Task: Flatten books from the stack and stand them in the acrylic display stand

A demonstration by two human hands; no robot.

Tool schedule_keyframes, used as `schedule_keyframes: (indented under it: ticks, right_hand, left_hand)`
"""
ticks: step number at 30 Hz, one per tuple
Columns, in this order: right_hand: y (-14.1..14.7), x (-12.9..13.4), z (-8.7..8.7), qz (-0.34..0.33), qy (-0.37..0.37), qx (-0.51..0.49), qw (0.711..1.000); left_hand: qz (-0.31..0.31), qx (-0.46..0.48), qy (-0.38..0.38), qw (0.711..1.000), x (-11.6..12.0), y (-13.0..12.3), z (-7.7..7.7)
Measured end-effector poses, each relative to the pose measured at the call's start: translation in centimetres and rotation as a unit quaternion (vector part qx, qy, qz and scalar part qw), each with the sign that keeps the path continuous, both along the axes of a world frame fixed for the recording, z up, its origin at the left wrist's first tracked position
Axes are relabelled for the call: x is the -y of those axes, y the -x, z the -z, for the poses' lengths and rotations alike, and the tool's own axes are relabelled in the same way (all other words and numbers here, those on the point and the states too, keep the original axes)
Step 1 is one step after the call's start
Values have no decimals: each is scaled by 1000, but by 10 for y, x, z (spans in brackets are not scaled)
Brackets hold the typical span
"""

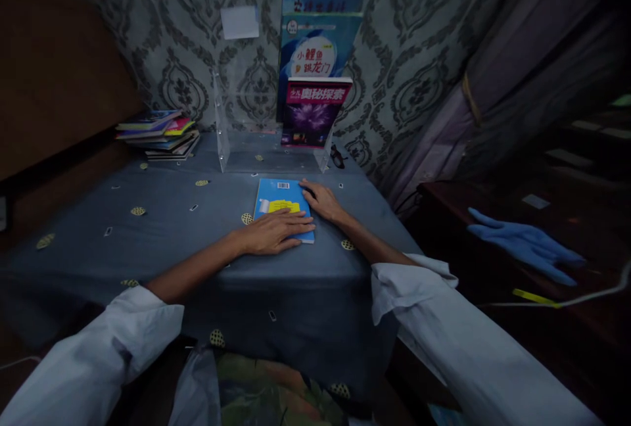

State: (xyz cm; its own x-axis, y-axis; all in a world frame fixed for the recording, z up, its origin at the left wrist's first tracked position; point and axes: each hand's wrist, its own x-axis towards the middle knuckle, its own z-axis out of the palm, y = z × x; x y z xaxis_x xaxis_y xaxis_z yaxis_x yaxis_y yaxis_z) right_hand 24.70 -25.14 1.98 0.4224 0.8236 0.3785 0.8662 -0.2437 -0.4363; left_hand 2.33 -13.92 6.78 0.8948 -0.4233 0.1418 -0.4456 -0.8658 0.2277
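A blue book [269,190] with a barcode and a yellow patch lies flat on the cloth-covered table [167,229]. My left hand [273,231] rests across its lower part, palm down with the fingers stretched out, and covers some of the yellow patch. At the book's upper right edge is my right hand [323,200], its fingertips touching the corner and the thumb apart from the fingers. Neither hand grips the book. Behind it stands a clear acrylic rack [223,143] with a purple-and-red book [311,114] in front of taller blue books [315,31].
A stack of books [160,135] sits at the back left. Dark glasses [338,156] lie beside the rack. On the dark furniture to the right are a blue glove [525,238] and a pale cable [591,298]. A tied curtain [444,104] hangs at the right.
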Motion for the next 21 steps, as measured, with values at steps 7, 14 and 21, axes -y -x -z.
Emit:
schedule_keyframes:
  ticks: [7,14,21]
  right_hand:
    - [4,2,-4,-5,-19,-4,1000]
    - [5,6,-6,-10,-45,-26,999]
    - [3,11,-6,-19,-62,-54,996]
  left_hand:
    - [-2,6,-14,1000,2,1,-2]
    - [6,21,-28,999,1,-4,-1]
    - [-7,19,-34,999,-2,-23,-2]
